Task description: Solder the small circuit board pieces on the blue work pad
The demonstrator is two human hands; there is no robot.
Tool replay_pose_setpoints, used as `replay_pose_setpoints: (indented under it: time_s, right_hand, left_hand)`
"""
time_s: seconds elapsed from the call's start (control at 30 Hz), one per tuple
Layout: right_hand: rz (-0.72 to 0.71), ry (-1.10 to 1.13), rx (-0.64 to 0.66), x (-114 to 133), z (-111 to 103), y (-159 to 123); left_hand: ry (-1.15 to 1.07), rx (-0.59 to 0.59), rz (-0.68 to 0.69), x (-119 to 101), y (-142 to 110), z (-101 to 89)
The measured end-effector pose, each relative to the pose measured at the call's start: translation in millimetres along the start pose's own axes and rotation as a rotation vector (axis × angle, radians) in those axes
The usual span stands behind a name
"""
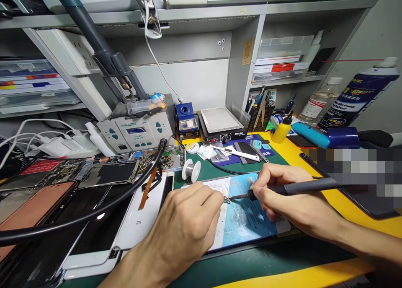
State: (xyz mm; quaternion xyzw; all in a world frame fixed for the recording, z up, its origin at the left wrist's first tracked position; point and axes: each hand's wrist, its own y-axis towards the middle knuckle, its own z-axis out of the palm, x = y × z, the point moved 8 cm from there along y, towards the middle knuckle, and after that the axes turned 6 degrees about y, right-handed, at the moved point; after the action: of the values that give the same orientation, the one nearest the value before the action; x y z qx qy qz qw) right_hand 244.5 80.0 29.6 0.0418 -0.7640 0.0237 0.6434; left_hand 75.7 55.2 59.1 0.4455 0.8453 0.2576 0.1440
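Observation:
My right hand [290, 198] is closed around a black soldering iron [309, 186], held like a pen. The iron's thin tip points left and meets a small circuit board [227, 200]. My left hand [190, 214] is curled, its fingertips pinched at that little board; the back of the hand hides most of the grip. Beneath both hands lies a blue and white printed sheet [245, 227] on a dark green mat [251, 263]. A solder wire spool [191, 170] stands just beyond my left hand.
Phones and phone parts, including a white phone back [138, 221], fill the left side. A black hose [125, 200] arches over them. Behind stand a grey soldering station [138, 131] and a hot plate [222, 122]. A yellow bottle [282, 131] and spray can [358, 97] are at right.

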Motion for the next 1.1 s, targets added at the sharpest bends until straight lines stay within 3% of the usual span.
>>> replay_pose_setpoints:
  time_s: [0.43, 1.1]
  right_hand:
    - [-0.047, 0.013, 0.004, 2.0, 1.2, -1.8]
    - [-0.056, 0.036, -0.027, 1.0, -1.2, -3.5]
  left_hand:
    - [0.019, -0.074, -0.008, -1.3, 1.8, -4.8]
    - [0.099, -0.078, -0.013, -4.5, 2.6, -4.4]
